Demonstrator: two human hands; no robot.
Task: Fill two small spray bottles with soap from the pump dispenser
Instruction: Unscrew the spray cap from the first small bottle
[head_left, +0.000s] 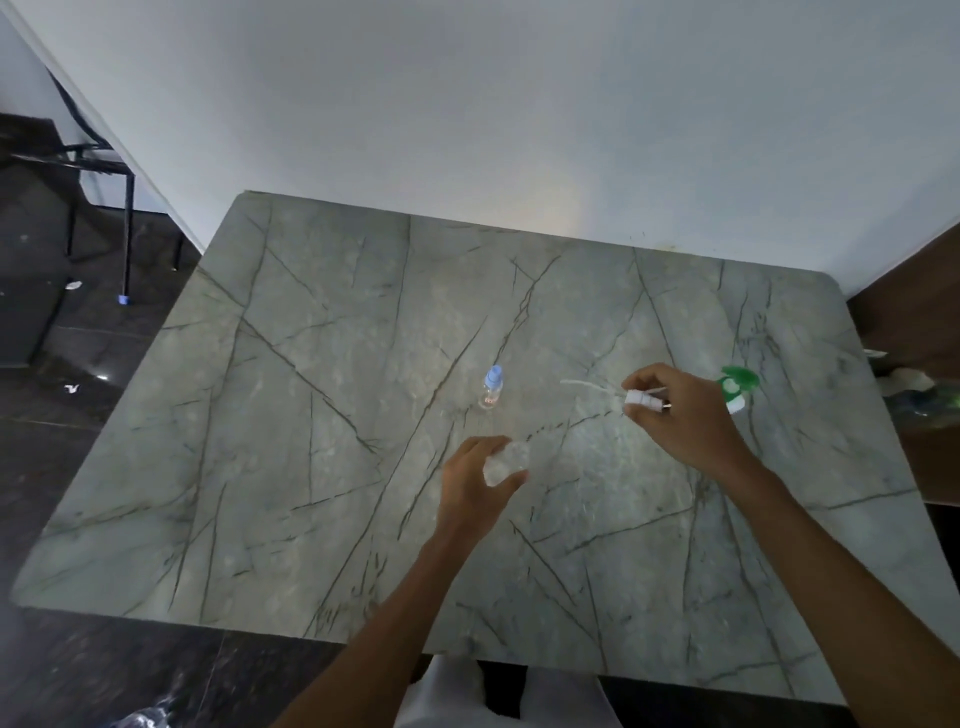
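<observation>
Holding the light, probably slippery clear bottle mid-body in the left hand, right hand pinching its spray cap.

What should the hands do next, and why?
Probably lay the white spray top on the table, since the right hand pinches it while the left hand holds the clear bottle; the green pump dispenser needs a free hand.

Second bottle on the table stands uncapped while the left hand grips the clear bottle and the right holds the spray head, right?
No: in the head view the second bottle has its blue cap on. The left hand grips the clear bottle; the right hand holds the spray head.
</observation>
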